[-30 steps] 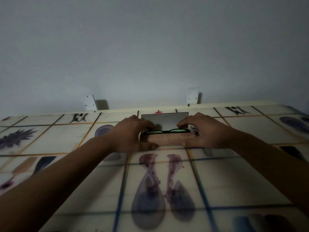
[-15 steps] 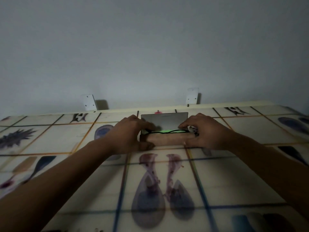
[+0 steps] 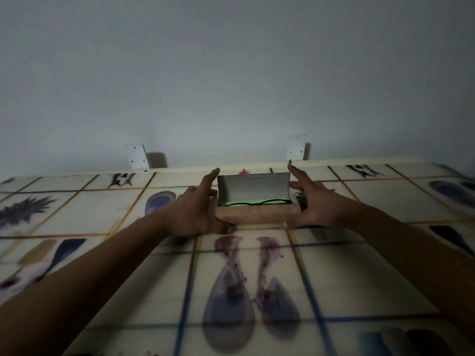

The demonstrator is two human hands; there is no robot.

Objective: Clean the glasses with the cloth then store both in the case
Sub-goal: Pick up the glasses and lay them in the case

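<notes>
- Dim light falls on a pale, blank wall (image 3: 231, 73) with two white brackets (image 3: 137, 156) fixed low on it. Below it we see a surface (image 3: 359, 265) covered in printed squares of plant shapes.
- Head view: at the far middle of the surface lies the case (image 3: 254, 215), its lid (image 3: 253, 187) standing upright.
- Inside, the black-rimmed glasses (image 3: 277, 200) lie along the tray with the green cloth (image 3: 245, 201). We cannot tell whether the cloth is under or behind them.
- Our left hand (image 3: 195, 209) flanks the left end of the case, fingers straight and raised, thumb low at the front corner. Its grip is slack and holds nothing.
- Our right hand (image 3: 313, 204) mirrors it at the right end, fingers spread, its grip likewise loose around nothing.
- We judge that both items are stowed. The wiping itself we cannot confirm, and only folding the lid down seems left.
</notes>
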